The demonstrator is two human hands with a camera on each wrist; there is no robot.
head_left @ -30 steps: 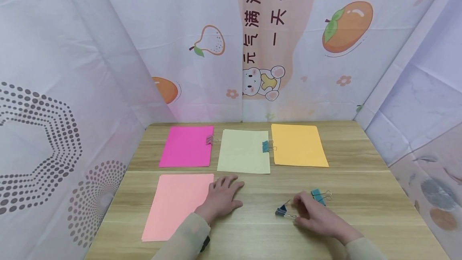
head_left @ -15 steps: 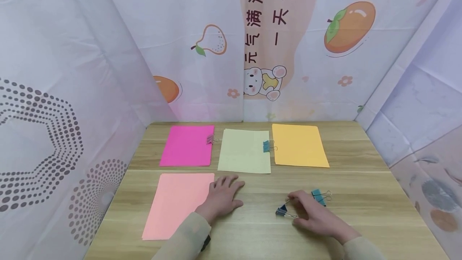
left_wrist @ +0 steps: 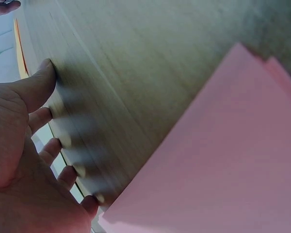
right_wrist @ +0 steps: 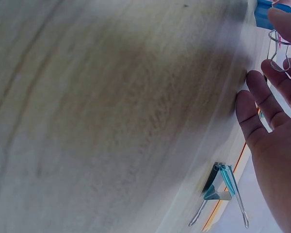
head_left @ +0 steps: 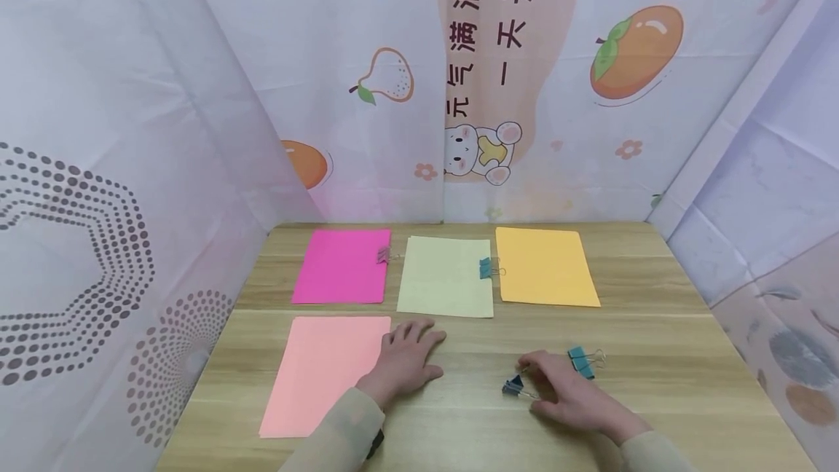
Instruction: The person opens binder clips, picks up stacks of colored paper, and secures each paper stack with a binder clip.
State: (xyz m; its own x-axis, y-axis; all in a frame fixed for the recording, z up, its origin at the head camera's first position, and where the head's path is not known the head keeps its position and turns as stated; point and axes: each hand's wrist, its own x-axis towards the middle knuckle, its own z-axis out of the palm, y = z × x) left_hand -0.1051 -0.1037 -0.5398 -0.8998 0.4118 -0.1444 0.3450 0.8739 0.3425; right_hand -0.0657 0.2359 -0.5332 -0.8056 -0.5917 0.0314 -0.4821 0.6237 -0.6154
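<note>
My right hand is at a dark blue binder clip on the table, its thumb and index finger bent about the wire handles. In the right wrist view the clip's handle shows between the thumb and fingers; the clip's body is partly cut off. Right of this hand lies a teal binder clip with its handles folded out. My left hand rests on the table with spread fingers, holding nothing, beside a stack of light pink paper. The left forearm covers that stack's lower right corner.
Along the back lie magenta paper with a purplish clip, pale green paper with a teal clip, and yellow-orange paper. Printed curtains stand around the wooden table.
My right hand has shifted slightly left, its index finger coming to the dark blue clip's upper handle and its thumb to the lower one. The left hand has stayed put.
</note>
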